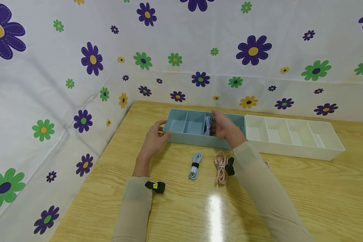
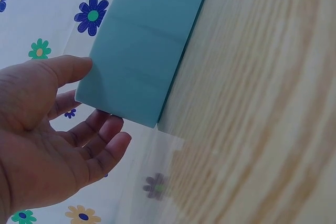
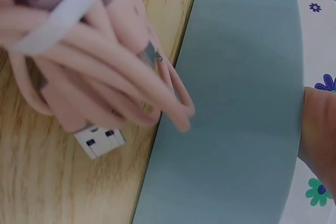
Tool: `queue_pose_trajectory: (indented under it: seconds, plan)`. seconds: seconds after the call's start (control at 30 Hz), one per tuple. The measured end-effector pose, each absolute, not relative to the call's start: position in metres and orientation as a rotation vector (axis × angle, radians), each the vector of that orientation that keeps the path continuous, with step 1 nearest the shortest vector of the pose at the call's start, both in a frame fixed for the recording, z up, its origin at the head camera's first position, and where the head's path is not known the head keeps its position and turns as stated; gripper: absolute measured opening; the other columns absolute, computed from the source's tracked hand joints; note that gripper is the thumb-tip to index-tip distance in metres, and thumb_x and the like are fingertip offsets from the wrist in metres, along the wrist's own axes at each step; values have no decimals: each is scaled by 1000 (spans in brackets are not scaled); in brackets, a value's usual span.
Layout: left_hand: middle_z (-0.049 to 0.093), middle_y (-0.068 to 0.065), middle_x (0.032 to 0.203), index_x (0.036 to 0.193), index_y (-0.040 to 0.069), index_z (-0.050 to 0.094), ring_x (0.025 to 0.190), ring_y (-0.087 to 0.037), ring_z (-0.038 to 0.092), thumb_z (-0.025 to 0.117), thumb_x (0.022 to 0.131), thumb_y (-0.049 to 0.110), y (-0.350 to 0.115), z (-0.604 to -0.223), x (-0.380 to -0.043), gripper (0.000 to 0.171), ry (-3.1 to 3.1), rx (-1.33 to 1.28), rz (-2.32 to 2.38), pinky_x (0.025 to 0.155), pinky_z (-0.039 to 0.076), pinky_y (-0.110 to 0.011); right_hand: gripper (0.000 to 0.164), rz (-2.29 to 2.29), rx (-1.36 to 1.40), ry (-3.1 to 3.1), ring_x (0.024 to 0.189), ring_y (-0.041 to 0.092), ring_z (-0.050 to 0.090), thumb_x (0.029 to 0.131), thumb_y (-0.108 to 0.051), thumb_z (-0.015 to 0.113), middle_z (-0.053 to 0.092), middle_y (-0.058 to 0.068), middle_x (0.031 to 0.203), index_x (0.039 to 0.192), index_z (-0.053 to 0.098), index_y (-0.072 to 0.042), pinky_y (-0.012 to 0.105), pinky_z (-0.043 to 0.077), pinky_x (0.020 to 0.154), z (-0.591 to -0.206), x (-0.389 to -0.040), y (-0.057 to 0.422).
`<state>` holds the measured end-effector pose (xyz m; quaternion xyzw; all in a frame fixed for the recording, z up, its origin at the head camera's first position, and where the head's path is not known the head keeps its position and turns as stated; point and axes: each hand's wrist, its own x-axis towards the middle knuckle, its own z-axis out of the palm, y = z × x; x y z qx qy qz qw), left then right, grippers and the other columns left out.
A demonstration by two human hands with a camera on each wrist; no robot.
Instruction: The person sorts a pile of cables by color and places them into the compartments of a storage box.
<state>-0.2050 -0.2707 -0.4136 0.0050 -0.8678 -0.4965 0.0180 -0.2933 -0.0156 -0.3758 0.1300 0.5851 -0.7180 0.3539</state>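
My left hand (image 1: 155, 139) holds the left end of a blue divided storage box (image 1: 196, 138). In the left wrist view its thumb (image 2: 73, 69) touches the box's front edge and the other fingers bend round the end wall. My right hand (image 1: 225, 127) reaches into the right part of the box, its fingers beside a light blue bundled cable (image 1: 208, 125) standing in the third compartment. The right wrist view shows only part of that hand (image 3: 321, 135) beyond the box wall (image 3: 236, 93). The two left compartments hold nothing visible.
In front of the box lie a light blue cable with a black strap (image 1: 195, 166) and a pink bundled cable (image 1: 220, 168). Another pink cable (image 1: 267, 164) is mostly hidden by my right sleeve. A white divided box (image 1: 293, 148) adjoins the right end. Flowered cloth (image 1: 199, 60) hangs behind.
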Motion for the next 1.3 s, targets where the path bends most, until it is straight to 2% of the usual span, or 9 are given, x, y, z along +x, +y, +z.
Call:
queue_pose_trajectory:
  seconds: [0.37, 0.73, 0.9, 1.13, 1.3]
  plan:
    - [51, -18, 121, 151, 9, 39, 100, -30, 55, 59, 101, 21, -272, -414, -206, 54, -2703, 22, -1550, 80, 48, -39, 69, -1804, 398, 1575, 151, 37, 11, 107, -44, 28, 10, 24, 163, 161, 1, -11, 52, 7, 121, -369, -294, -17]
    - [51, -19, 121, 151, 8, 38, 98, -30, 55, 59, 101, 21, -271, -414, -206, 55, -2705, 14, -1534, 78, 49, -38, 68, -1832, 403, 1580, 150, 38, 11, 107, -43, 29, 7, 24, 163, 161, 2, -11, 57, 12, 119, -363, -292, -14]
    - [51, -19, 121, 151, 8, 38, 98, -30, 56, 59, 101, 21, -271, -413, -205, 55, -2706, 15, -1548, 76, 49, -38, 68, -1814, 396, 1622, 150, 38, 12, 107, -43, 30, 8, 25, 163, 160, 4, -10, 56, 10, 119, -363, -290, -14]
    - [52, -19, 118, 150, 6, 40, 95, -29, 56, 59, 101, 19, -272, -413, -206, 54, -2694, -8, -1535, 78, 48, -37, 65, -1772, 340, 1677, 150, 39, 12, 108, -43, 29, 8, 24, 163, 161, 1, -16, 56, 9, 119, -362, -288, -14]
    - [52, -19, 119, 149, 6, 40, 96, -29, 56, 59, 101, 20, -272, -414, -206, 54, -2695, -7, -1534, 79, 49, -38, 66, -1755, 355, 1713, 150, 38, 16, 108, -43, 30, 12, 24, 163, 161, 4, -15, 56, 9, 119, -362, -287, -15]
